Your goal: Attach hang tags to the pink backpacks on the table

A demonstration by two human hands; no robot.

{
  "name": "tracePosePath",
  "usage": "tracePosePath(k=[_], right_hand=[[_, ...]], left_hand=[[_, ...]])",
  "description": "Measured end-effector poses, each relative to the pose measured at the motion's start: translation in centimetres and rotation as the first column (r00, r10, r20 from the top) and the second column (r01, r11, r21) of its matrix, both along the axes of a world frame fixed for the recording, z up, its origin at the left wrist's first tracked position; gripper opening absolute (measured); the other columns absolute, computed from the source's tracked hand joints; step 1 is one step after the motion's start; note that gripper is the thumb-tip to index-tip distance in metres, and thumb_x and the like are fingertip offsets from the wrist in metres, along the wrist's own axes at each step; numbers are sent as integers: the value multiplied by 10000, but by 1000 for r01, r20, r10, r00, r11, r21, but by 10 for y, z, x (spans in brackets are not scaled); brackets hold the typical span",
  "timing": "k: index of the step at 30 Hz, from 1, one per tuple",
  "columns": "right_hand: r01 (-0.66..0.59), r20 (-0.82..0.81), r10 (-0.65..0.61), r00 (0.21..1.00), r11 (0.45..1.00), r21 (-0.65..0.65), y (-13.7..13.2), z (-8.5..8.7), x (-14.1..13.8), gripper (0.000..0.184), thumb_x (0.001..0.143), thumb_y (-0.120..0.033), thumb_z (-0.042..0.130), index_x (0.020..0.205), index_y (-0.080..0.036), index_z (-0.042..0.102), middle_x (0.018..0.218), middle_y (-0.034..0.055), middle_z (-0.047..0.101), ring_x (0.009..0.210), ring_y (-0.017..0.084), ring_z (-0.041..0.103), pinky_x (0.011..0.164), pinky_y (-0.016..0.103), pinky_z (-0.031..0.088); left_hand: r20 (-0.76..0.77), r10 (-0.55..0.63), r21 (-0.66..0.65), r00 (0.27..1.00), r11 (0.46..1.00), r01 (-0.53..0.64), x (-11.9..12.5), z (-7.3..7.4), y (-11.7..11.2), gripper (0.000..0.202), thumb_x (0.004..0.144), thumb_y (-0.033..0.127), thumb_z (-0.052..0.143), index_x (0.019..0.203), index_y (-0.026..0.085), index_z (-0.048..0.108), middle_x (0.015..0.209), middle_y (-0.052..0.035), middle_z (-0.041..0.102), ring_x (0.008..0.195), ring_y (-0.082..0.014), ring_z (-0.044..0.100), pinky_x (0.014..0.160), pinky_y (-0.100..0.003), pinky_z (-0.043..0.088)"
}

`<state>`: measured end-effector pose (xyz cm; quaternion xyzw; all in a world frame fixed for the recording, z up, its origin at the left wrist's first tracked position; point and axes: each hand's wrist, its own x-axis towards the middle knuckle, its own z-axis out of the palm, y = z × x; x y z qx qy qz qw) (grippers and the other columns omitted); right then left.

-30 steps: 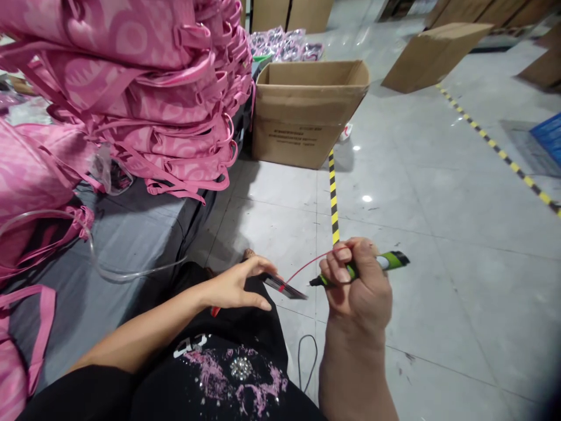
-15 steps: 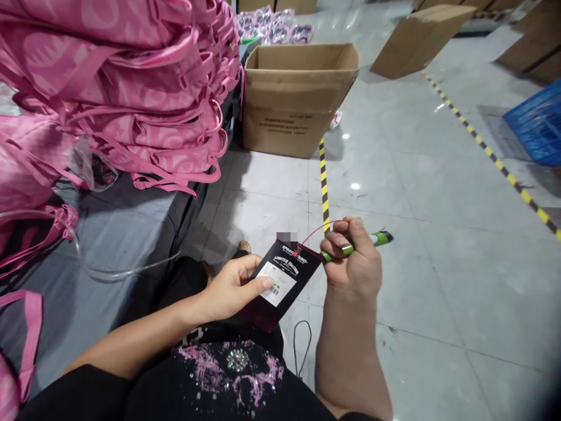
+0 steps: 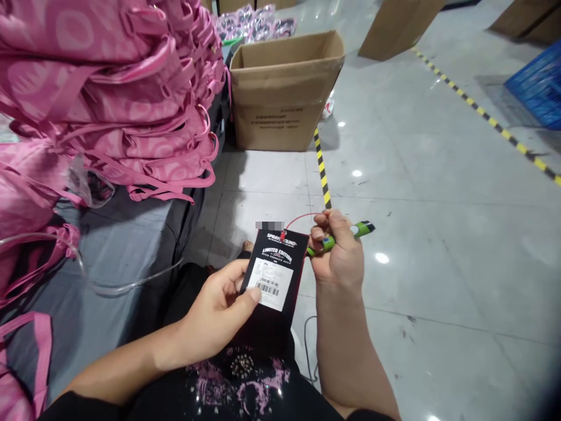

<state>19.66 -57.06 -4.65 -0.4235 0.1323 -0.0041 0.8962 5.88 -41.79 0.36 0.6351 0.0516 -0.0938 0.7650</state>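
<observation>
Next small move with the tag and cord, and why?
Probably ease the cord taut with the right hand: it bows between there and the tag, which the left hand holds. The right hand also holds a pen, so perhaps pull lightly.

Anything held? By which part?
Left hand: black rectangular card tag, by its left edge, thumb on white rectangular label. Right hand: green cylindrical pen, by barrel; thin red cord, by its far visible end.
</observation>
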Motion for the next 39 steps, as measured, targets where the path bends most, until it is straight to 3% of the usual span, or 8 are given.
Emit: tracePosePath(k=[9,29,36,39], right_hand=[[-65,68,69,995,997,-50,17,1,-11,293,653,-352,781,754,-153,589,649,4,656,403,63,495,341,172,304],[-67,96,82,992,987,-149,28,-2,-25,250,725,-350,734,788,-158,586,660,17,655,410,81,507,346,190,311],[4,230,49,972,975,-223,28,8,-35,206,791,-335,689,782,-163,576,937,80,708,489,86,568,382,197,323],[22,258,32,966,979,-203,27,12,-38,194,798,-324,685,786,-170,567,930,77,717,469,86,562,386,201,324]], left_hand=[[37,93,5,995,996,-93,-8,22,5,286,897,218,571,1176,155,559,992,-55,693,815,-100,634,761,-207,490],[35,129,-20,991,992,-128,-20,24,12,294,902,214,564,1189,154,553,985,-59,690,803,-90,625,766,-201,492],[30,135,-6,990,991,-134,-19,23,13,303,894,231,571,1181,136,555,954,-63,685,784,-99,610,738,-211,482],[15,139,-4,990,990,-139,-19,24,13,302,892,243,572,1172,133,560,931,-62,683,765,-102,604,725,-218,479]])
